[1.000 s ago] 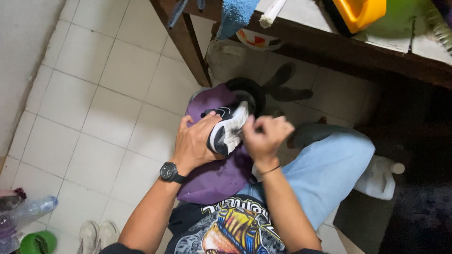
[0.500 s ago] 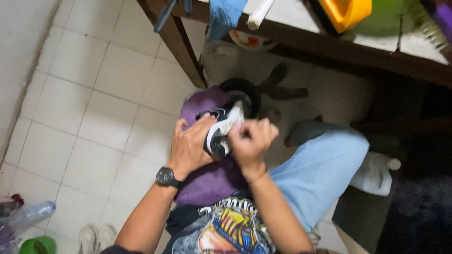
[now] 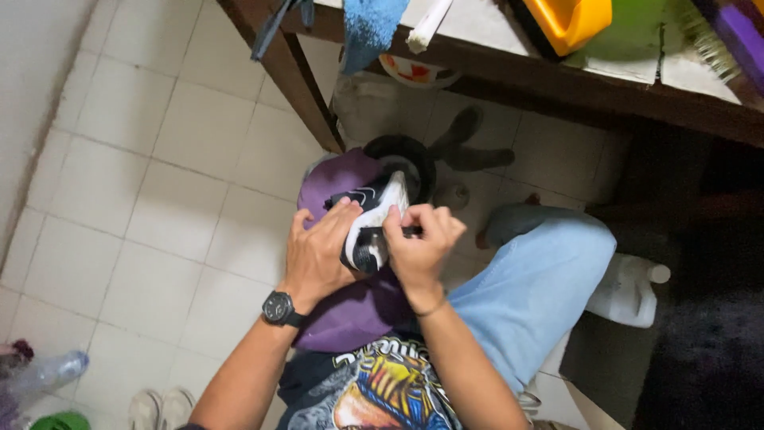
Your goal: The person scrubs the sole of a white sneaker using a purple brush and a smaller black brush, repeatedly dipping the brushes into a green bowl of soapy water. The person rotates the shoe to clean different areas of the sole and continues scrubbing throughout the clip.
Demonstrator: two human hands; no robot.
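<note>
Head view: seated person, black-and-white sneaker [image 3: 370, 219] held over the lap, resting on a purple cloth [image 3: 350, 306], centre of frame. Left hand [image 3: 318, 255] wraps the sneaker's left side, fingers clenched on it, thumb over the top; black wristwatch [image 3: 278, 308] on that wrist. Right hand [image 3: 422, 243] sits just right of the sneaker, fingers pinched on a small dark tool [image 3: 380, 232] whose tip touches the sneaker near its heel; can't tell what kind of tool. Light blue jeans leg [image 3: 533, 299] runs out to the right, bare toes just showing at the hem. White tiled floor [image 3: 159, 199] left and near. Far side: wooden worktop [image 3: 509, 68] with a blue cloth [image 3: 368, 24] hanging over its edge, a yellow plastic tub [image 3: 569, 20] on top. White plastic jug [image 3: 629, 291] on the floor right of the leg. Clear plastic bottle [image 3: 44, 376] at near-left.
</note>
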